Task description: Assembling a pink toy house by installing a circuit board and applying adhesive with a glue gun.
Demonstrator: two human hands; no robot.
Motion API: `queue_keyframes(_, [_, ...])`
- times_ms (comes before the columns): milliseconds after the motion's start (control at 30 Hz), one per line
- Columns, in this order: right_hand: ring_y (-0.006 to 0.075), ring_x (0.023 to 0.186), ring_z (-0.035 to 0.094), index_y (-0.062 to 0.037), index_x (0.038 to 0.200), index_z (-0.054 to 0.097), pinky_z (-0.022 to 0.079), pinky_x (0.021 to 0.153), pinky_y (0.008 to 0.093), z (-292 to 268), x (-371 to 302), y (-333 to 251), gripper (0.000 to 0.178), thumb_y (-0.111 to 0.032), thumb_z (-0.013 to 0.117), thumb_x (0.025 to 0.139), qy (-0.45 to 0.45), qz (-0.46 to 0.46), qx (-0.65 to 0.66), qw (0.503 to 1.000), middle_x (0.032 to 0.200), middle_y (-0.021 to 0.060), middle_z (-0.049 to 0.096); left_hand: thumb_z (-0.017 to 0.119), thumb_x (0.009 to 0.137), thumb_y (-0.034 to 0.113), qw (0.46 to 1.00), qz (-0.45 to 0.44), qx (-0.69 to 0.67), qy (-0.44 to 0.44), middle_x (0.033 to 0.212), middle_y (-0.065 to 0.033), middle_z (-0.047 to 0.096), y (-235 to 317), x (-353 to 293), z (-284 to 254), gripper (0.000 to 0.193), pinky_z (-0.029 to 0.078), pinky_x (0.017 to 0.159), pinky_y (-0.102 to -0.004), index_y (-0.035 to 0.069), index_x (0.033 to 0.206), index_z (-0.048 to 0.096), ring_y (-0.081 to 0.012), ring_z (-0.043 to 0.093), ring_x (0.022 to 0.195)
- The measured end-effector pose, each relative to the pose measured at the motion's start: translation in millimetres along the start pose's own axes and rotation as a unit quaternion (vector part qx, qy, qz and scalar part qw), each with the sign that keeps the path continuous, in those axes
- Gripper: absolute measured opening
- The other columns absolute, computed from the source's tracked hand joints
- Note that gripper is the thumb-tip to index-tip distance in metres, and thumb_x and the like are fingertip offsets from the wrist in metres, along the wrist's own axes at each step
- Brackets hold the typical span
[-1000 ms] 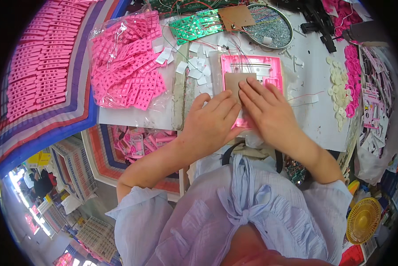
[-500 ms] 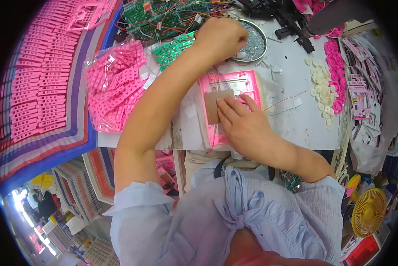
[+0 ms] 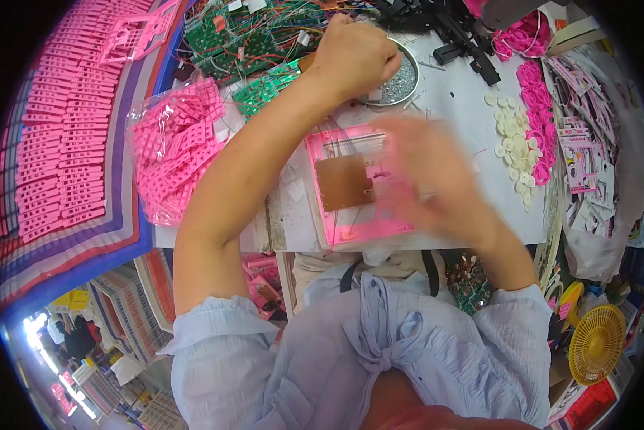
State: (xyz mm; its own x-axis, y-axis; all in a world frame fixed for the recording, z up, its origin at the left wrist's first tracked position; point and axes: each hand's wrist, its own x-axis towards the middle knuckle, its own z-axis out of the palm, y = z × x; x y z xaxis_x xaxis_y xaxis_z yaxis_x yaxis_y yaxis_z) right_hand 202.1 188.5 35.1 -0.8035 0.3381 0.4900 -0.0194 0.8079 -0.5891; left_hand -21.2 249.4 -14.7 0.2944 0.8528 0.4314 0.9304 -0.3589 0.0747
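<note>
My left hand [image 3: 356, 59], its fingers curled closed, is over the left side of a round metal dish of small screws [image 3: 401, 84]. Whatever it may pinch is hidden. Smeared by motion, my right hand [image 3: 440, 175] hovers over the right part of a pink plastic casing [image 3: 329, 222] in front of me; its fingers cannot be made out. Inside the casing lies a brown circuit board [image 3: 343, 183], with thin wires running up from it towards my left wrist.
Green circuit boards with wires [image 3: 229, 43] pile at the back left. A clear bag of pink parts [image 3: 175, 150] lies left. Right are cream discs [image 3: 512, 140], pink rings [image 3: 533, 93] and a bag of printed pieces [image 3: 587, 165]. Black parts [image 3: 465, 39] sit at the back.
My right hand has come off the brown circuit board and swung up and to the right. My left hand has stayed by the screw dish. The view has shifted slightly.
</note>
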Motion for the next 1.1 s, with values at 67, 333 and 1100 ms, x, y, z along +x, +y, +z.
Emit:
queue_keyframes(67, [0.034,0.111,0.061,0.0005,0.129,0.057,0.049,0.097,0.0408,-48.4,9.6,34.7,0.055,-0.004,0.076,0.077,0.234,0.008,-0.077,0.969,0.12,0.018,0.064,0.067,0.084,0.025,0.997,-0.033,-0.069,0.02,0.077,-0.0053,0.066,10.6,-24.6,-43.9,0.017,0.039,0.08,-0.0445,0.012,0.074,0.069,-0.0259,0.064,0.078])
queue_keyframes(333, [0.0236,0.085,0.07,0.0041,0.144,0.039,0.055,0.076,0.0314,-115.6,83.6,80.2,0.073,-0.031,0.071,0.089,0.163,0.172,0.191,0.953,0.102,0.018,0.071,0.071,0.084,0.016,0.966,-0.112,-0.233,0.021,0.081,-0.0002,0.065,78.7,-125.3,-74.2,0.005,0.034,0.084,-0.0389,0.013,0.087,0.068,-0.0205,0.061,0.083])
queue_keyframes(1100, [0.0121,0.055,0.047,-0.008,0.118,0.046,0.042,0.049,0.0298,8.5,18.3,-20.9,0.037,-0.02,0.07,0.092,0.146,0.04,0.514,0.844,0.062,-0.0003,0.047,0.081,0.073,0.018,0.95,-0.13,-0.281,0.04,0.077,0.0003,0.067,109.2,-132.7,-72.6,0.014,0.039,0.089,-0.0393,0.012,0.083,0.072,-0.0214,0.064,0.078])
